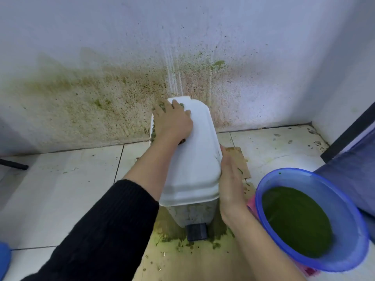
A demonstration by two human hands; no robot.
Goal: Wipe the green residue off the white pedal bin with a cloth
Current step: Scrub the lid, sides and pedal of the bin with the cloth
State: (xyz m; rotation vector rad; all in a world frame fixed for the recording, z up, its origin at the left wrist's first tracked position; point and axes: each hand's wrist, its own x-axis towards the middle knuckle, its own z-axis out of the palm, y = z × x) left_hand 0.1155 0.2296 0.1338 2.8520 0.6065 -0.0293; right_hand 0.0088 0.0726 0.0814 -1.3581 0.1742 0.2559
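Observation:
The white pedal bin (199,159) stands against the wall with its lid down and its black pedal (196,232) facing me. Green residue streaks its front and far-left lid edge. My left hand (173,122) presses a green-stained cloth (153,128) onto the far left corner of the lid; only the cloth's edges show around my fingers. My right hand (231,185) lies flat against the bin's right side, just under the lid rim, bracing it.
A blue basin (345,199) of dark green liquid sits on a pink cloth (251,203) right of the bin. Stained cardboard (192,264) lies under the bin. The wall (101,88) behind is spattered green-brown. A dark panel (349,134) stands at far right.

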